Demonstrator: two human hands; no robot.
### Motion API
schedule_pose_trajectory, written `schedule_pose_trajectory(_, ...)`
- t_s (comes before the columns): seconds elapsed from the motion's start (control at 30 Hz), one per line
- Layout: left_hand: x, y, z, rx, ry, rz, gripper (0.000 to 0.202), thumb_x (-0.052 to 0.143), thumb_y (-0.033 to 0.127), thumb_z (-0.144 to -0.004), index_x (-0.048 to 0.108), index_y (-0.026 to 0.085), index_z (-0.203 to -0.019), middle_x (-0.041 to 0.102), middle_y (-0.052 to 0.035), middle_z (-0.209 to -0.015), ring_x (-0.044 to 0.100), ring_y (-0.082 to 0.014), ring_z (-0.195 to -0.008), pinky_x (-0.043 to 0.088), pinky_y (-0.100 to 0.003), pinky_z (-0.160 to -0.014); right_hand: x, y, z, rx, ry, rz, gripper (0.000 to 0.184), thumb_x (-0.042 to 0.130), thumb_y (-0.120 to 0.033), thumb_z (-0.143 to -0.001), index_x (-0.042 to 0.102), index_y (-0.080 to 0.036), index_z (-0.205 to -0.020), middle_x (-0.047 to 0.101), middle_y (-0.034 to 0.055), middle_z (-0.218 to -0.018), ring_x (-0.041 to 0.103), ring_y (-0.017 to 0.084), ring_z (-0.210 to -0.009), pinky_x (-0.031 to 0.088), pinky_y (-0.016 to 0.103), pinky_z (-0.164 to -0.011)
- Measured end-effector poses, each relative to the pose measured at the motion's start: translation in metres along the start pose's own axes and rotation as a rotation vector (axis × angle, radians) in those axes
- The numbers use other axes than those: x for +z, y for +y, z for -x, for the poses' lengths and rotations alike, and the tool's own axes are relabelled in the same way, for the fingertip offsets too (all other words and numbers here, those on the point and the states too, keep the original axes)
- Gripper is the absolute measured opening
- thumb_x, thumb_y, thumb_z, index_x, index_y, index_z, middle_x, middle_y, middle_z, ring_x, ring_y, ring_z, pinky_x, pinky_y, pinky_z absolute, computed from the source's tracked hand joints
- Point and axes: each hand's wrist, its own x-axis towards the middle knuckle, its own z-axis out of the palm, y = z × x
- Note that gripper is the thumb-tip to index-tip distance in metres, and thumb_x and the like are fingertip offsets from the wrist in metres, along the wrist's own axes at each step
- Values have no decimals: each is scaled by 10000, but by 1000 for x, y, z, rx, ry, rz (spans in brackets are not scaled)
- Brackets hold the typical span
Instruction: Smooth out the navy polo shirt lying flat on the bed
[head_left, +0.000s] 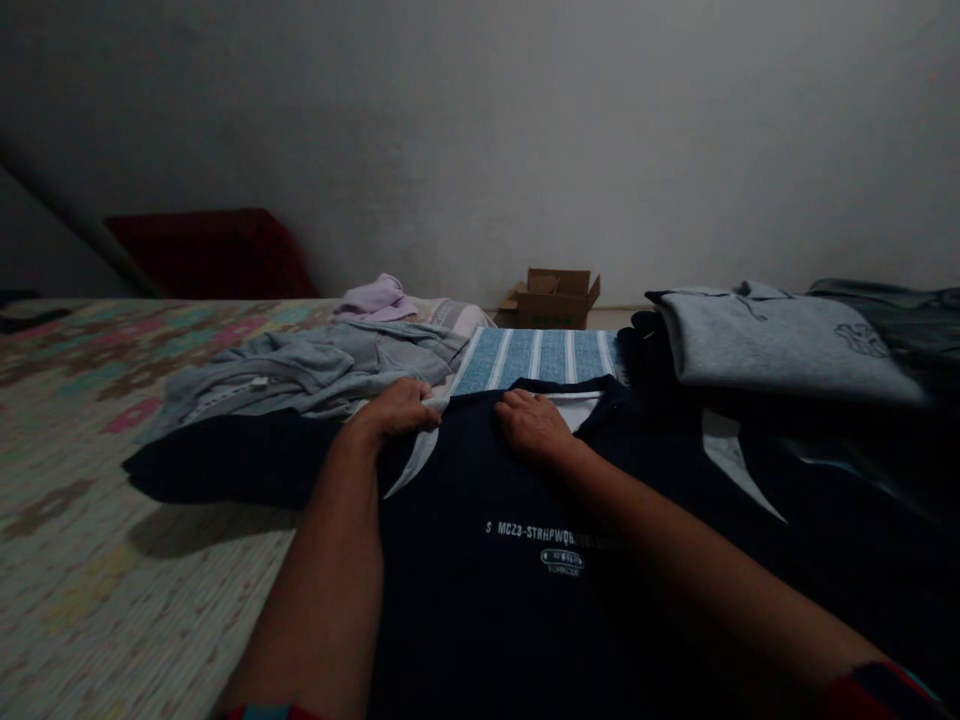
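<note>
Bearing white lettering [525, 531], the pale-trimmed navy top [457, 610] is pinched by left hand [403, 408] and right hand [534, 425].

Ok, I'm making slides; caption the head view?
A dark shirt, left hand pinching its pale trim, right hand beside the collar.

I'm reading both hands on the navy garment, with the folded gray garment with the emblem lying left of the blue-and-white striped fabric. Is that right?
Not quite: the folded gray garment lies right of the blue-and-white striped fabric, as the head view shows. The left hand and right hand are indeed on the navy garment.
</note>
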Motion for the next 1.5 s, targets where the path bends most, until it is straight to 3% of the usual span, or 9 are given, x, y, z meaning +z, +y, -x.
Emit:
schedule_pose_trajectory(0.53,2,-4,-6,-39,53,-110,138,610,246,-549,525,195,-645,511,53,-547,535,-146,-561,315,-225,-470,2,0,0,2,13,7,230,357,-198,-965,584,-175,-997,590,87,-1025,481,232,-989,361,356,-773)
schedule_pose_trajectory(0.77,-6,-9,-9,-65,90,-221,260,704,391,-559,563,194,-653,580,14,-618,567,-180,-649,337,-247,-514,2,0,0,4,11,0,213,374,-185,-953,582,-180,-999,592,82,-1020,484,230,-991,364,354,-775)
schedule_pose_trajectory(1.0,-23,-2,10,-43,-5,-195,465,515,606,-741,639,168,-648,614,-14,-627,582,-189,-638,368,-263,-528,2,0,0,4,19,-3,220,367,-194,-959,585,-179,-986,591,86,-1016,485,231,-985,362,351,-764)
schedule_pose_trajectory(1.27,-14,-9,3,-94,77,-199,136,629,304,-680,588,174,-690,579,18,-603,557,-156,-609,352,-234,-512,1,0,1,1,17,-6,213,376,-191,-956,588,-176,-981,592,86,-1006,483,231,-984,356,350,-768)
schedule_pose_trajectory(1.5,-4,-18,-9,-159,135,-281,176,682,293,-612,526,210,-604,575,4,-623,571,-189,-656,329,-250,-503,1,0,1,4,13,-5,220,369,-196,-962,588,-177,-983,592,86,-1017,484,232,-991,360,350,-770)
